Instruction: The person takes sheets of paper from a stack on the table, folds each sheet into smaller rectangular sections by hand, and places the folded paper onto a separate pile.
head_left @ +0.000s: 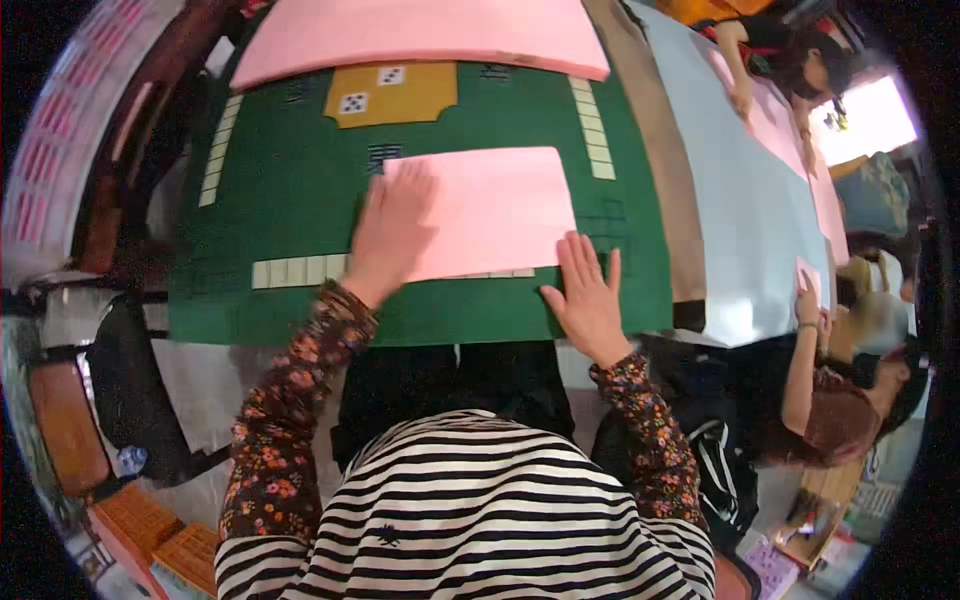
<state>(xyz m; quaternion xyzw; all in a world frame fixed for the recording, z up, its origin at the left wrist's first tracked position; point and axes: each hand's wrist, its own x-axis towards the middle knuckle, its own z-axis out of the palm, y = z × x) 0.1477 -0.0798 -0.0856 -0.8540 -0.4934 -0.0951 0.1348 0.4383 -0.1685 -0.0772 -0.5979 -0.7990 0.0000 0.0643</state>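
A pink paper sheet (495, 210) lies flat on a green mat (270, 200) before me; whether it is folded or several sheets thick I cannot tell. My left hand (395, 230) rests over its left edge, fingers stretched out and blurred by motion. At the lower right corner of the sheet, my right hand (588, 295) lies palm down with fingers spread, the fingertips touching the paper's edge. Farther back, a thick stack of larger pink sheets (420, 35) covers the far part of the mat.
Printed dice and tile rows mark the mat. To the right stands a light blue table (740, 220) with more pink paper (765, 110) on it. Two people work along that table, their hands on pink pieces. A dark chair (130, 390) is at left.
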